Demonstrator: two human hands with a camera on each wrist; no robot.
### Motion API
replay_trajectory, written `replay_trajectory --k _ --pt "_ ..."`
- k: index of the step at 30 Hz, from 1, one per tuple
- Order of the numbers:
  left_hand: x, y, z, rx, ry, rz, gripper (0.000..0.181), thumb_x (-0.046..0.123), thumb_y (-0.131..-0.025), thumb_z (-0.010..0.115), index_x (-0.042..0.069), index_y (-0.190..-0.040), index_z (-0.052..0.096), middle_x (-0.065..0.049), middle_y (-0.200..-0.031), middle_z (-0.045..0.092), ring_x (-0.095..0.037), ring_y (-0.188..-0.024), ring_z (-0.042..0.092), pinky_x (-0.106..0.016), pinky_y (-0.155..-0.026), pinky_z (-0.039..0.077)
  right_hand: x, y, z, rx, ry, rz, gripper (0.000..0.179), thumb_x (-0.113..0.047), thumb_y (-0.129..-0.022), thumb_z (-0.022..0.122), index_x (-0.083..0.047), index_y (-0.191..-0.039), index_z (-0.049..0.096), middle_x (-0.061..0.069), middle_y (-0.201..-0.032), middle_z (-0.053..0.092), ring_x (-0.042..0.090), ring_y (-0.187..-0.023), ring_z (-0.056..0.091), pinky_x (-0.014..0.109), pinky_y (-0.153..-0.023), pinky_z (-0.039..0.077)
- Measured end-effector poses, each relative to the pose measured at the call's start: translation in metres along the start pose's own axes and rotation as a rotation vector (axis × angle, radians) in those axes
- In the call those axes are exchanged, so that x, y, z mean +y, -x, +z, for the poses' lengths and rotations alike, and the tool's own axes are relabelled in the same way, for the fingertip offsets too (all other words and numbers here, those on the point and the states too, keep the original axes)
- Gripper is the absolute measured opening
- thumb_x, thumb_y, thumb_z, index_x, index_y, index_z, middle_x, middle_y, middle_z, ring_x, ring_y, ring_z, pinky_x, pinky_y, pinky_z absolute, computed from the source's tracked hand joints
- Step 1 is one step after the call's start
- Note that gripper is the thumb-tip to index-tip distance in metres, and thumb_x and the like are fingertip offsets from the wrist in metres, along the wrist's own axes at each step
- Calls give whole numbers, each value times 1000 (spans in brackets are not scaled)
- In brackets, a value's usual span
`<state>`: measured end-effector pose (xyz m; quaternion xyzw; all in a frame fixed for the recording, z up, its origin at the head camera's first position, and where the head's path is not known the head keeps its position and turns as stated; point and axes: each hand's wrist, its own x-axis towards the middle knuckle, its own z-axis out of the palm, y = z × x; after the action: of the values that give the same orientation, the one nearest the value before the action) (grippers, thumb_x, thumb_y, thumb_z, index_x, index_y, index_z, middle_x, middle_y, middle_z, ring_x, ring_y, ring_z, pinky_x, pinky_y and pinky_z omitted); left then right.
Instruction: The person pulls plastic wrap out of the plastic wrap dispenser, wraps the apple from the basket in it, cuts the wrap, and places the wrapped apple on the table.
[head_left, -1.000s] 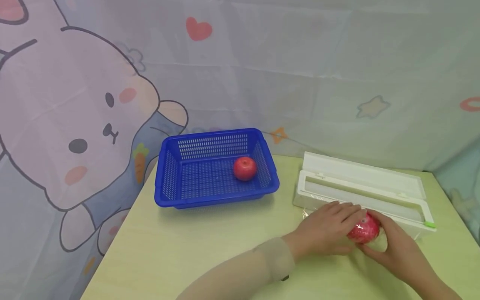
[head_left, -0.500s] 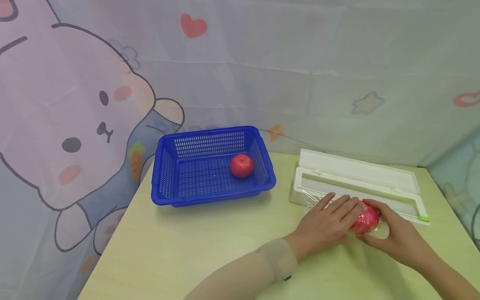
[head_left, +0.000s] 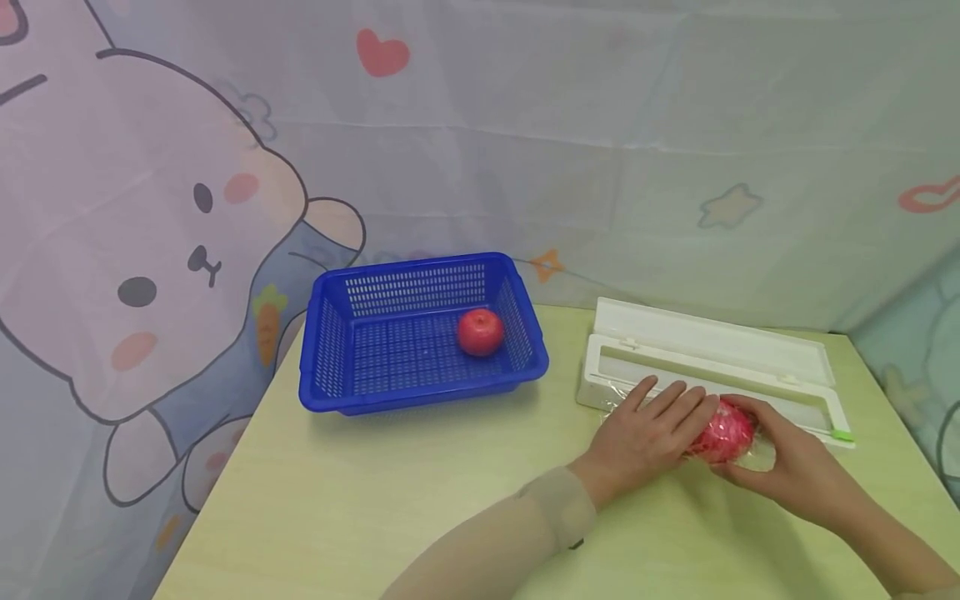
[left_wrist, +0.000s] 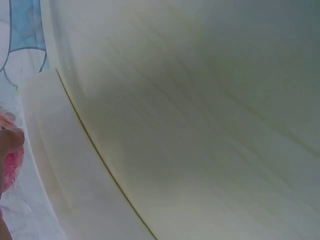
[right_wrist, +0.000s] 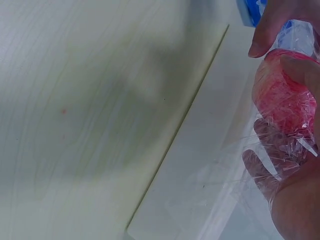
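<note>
A red apple (head_left: 724, 431) in crinkled cling film is between my hands, just in front of the white box. My right hand (head_left: 806, 475) grips its right side, fingers and thumb curved round it. Loose film (right_wrist: 240, 172) stretches over my right fingertips in the right wrist view. My left hand (head_left: 637, 433) lies over the apple's left side and the film, its fingers extended and slightly spread. In the left wrist view, part of the wrapped apple (left_wrist: 11, 172) shows at the left edge with a fingertip on it.
A white film dispenser box (head_left: 592, 392) stands behind the hands, its lid (head_left: 712, 337) up and a green slider (head_left: 842, 434) at its right end. A blue basket (head_left: 318, 367) at left holds another red apple (head_left: 480, 332). A printed cloth (head_left: 570, 100) hangs behind the table (head_left: 360, 492).
My left hand spreads its fingers and slides slightly left over the film, baring more of the wrapped apple. My right hand keeps its grip. The head view shifts a little.
</note>
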<state>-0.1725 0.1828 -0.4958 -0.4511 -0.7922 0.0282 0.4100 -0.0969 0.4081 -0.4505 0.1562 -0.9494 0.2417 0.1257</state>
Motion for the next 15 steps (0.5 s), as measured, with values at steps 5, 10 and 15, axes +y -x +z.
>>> replay_trajectory --k 5,10,15 --pt "0 -1 2 5 17 2 51 53 -107 55 23 -148 60 8 -148 64 -12 -137 59 -40 -122 40 0 0 0 1 7 -9 90 -15 -67 102 -3 -144 56 20 -129 70 -20 -111 46 3 -82 43" --pt "-1 -4 0 -61 87 -2 62 58 -99 67 22 -148 58 8 -148 64 -11 -137 58 -39 -123 38 -3 2 -1 -25 25 10 95 -19 -71 100 -1 -151 53 24 -137 66 1 -118 58 2 -90 36" --pt "-3 -6 -2 -127 113 -5 69 61 -95 72 22 -149 56 8 -147 62 -10 -137 56 -38 -125 36 -10 6 -2 10 157 -51 112 -40 -75 98 -5 -163 40 28 -139 61 49 -119 57 52 -98 52"
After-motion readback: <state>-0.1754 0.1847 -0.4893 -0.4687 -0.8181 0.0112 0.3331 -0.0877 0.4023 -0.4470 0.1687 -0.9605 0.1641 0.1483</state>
